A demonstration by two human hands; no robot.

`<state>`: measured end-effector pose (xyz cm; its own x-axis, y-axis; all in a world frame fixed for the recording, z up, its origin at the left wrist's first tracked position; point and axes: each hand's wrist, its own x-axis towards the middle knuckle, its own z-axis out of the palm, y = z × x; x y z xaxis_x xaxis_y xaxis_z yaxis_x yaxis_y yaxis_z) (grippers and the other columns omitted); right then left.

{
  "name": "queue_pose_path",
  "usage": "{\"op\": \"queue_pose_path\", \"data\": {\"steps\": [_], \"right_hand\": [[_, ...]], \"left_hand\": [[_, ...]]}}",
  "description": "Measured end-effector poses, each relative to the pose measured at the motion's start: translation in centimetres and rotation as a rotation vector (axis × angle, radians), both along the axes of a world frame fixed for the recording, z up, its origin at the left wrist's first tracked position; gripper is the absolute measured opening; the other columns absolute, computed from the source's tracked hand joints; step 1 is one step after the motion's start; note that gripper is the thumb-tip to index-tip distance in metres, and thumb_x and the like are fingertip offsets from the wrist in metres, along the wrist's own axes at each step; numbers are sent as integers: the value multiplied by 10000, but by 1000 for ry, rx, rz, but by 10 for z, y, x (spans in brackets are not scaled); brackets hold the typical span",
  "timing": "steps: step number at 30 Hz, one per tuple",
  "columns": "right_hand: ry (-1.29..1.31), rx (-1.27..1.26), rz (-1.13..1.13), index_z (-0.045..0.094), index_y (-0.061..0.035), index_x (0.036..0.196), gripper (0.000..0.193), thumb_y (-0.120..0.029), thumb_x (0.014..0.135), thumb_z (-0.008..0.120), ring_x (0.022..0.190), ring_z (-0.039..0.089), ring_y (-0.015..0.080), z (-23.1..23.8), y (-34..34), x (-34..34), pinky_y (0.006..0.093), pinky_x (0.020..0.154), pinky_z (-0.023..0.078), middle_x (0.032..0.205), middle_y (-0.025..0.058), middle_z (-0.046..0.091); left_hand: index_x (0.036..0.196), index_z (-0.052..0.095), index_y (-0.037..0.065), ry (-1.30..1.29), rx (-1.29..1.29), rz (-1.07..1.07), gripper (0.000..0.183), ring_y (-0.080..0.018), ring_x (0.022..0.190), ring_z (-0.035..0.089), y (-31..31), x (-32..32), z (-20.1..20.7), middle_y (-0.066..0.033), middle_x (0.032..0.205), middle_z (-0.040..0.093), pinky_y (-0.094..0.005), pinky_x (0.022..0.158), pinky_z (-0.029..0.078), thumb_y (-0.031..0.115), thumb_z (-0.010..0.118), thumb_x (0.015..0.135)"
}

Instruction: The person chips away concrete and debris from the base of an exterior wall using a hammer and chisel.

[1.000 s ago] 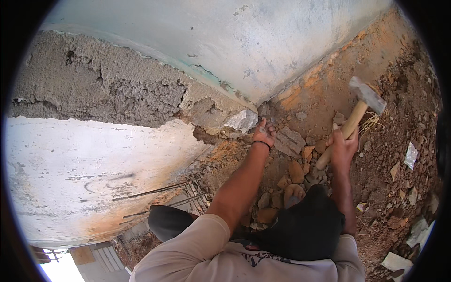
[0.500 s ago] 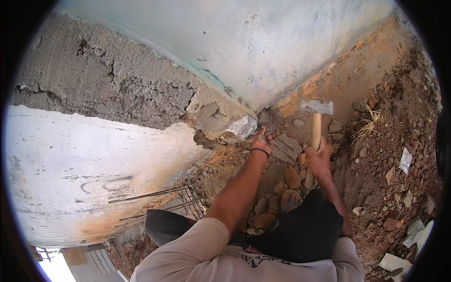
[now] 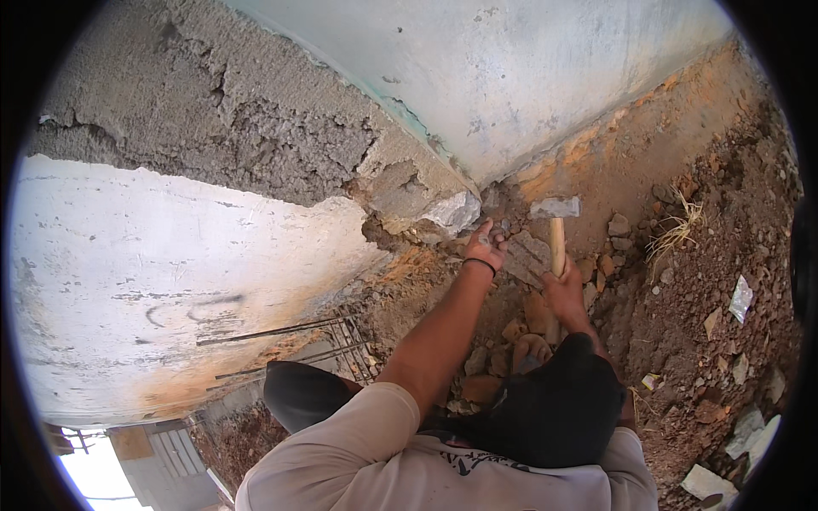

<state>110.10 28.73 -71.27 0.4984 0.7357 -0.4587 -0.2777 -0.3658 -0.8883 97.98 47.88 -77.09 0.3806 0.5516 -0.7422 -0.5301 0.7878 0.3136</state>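
Note:
My right hand (image 3: 566, 294) is wrapped round the wooden handle of a sledgehammer (image 3: 556, 209), whose grey block head stands above the fist. The handle's lower end runs down beside my knee. Close to the broken wall corner, my left hand (image 3: 486, 247) has its fingers curled. A small greyish spot shows among them, too little to name. Just above that hand juts a pale chipped stone (image 3: 457, 211) at the end of the rough concrete ledge (image 3: 256, 128). Between the hammer head and the left hand there is a gap.
A pale painted wall (image 3: 545, 77) rises ahead, and a whitewashed wall face (image 3: 170, 255) lies left below the ledge. Steel rods (image 3: 281, 330) stick out beside my left knee. Loose stones (image 3: 481, 389) surround my foot (image 3: 532, 349). A soil bank (image 3: 724, 315) with rubble slopes up at right.
The hammer and my right hand have moved slightly left, bringing the hammer head nearer my left hand. The view has shifted a little; my left hand stays by the corner.

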Motion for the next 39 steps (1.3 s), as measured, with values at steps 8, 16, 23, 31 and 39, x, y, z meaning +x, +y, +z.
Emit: {"op": "queue_pose_path", "data": {"steps": [8, 16, 23, 31, 39], "right_hand": [[-223, 715, -847, 454, -36, 1032, 199, -63, 950, 632, 577, 517, 120, 123, 6, 68, 308, 531, 485, 792, 65, 545], [-52, 25, 57, 502, 6, 1238, 388, -95, 884, 625, 749, 551, 138, 3, 21, -9, 338, 673, 478, 864, 49, 549], [-182, 419, -662, 458, -40, 1092, 228, -21, 919, 605, 555, 513, 109, 109, -11, 71, 283, 482, 454, 778, 45, 521], [-89, 322, -663, 474, -52, 1130, 273, -148, 953, 658, 553, 502, 100, 110, -26, 55, 276, 481, 456, 763, 34, 511], [205, 305, -649, 428, -49, 1109, 258, -80, 931, 611, 557, 515, 121, 40, -15, 15, 305, 480, 470, 751, 41, 492]], "left_hand": [[1155, 544, 166, 91, -78, 45, 210, -191, 647, 492, 12, 0, 0, -31, 808, 532, -348, 563, 391, 242, 652, 992], [1103, 550, 162, 41, -32, -24, 194, -212, 635, 488, 5, -15, -19, -43, 765, 498, -359, 555, 372, 222, 673, 966], [994, 529, 151, 112, -78, 22, 138, -211, 653, 496, 7, -14, -18, -30, 802, 488, -388, 574, 418, 152, 660, 949], [1285, 498, 121, 244, 14, -80, 334, -217, 805, 526, 4, -14, -9, -43, 1014, 490, -415, 706, 503, 177, 640, 988], [1446, 395, 84, 281, 33, -121, 508, -228, 799, 540, 7, -5, -13, -74, 1015, 499, -398, 680, 508, 246, 617, 1020]]}}
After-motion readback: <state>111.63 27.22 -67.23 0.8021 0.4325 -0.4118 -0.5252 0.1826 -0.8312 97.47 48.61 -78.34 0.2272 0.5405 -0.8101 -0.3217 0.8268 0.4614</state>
